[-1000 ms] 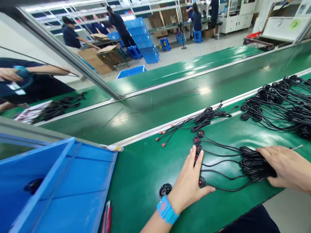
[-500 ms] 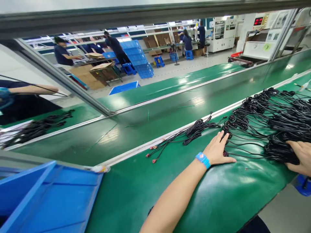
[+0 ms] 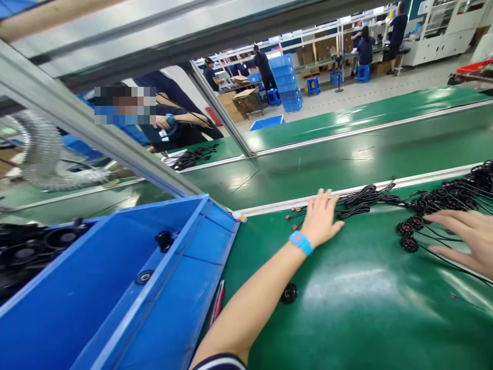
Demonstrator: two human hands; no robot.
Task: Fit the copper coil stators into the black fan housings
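My left hand (image 3: pixel 320 220), with a blue wristband (image 3: pixel 301 242), is open, its fingers stretched out over the far side of the green table. Beside its fingertips lie a folded bundle of black cables (image 3: pixel 360 199) and a few red cable ends (image 3: pixel 296 226), partly covered by the hand. At the right edge my right hand (image 3: pixel 468 239) is open, thumb and fingers apart. Just left of its fingertips lie black round parts (image 3: pixel 408 243) with cables running from them under the hand. A single black round part (image 3: pixel 289 293) lies near my left forearm.
A blue bin (image 3: pixel 192 246) stands at left, holding black parts (image 3: pixel 34 252). A red-handled tool (image 3: pixel 218 300) lies by its side. More cables with round parts (image 3: pixel 450 192) are piled at right. Metal frame posts (image 3: pixel 115 133) cross the view. A co-worker (image 3: pixel 173 123) is beyond.
The view has swung left, bringing more of the blue bin in. My left hand has moved left from the round parts to the red-ended cables. My right hand has let go of the thick cable bundle.
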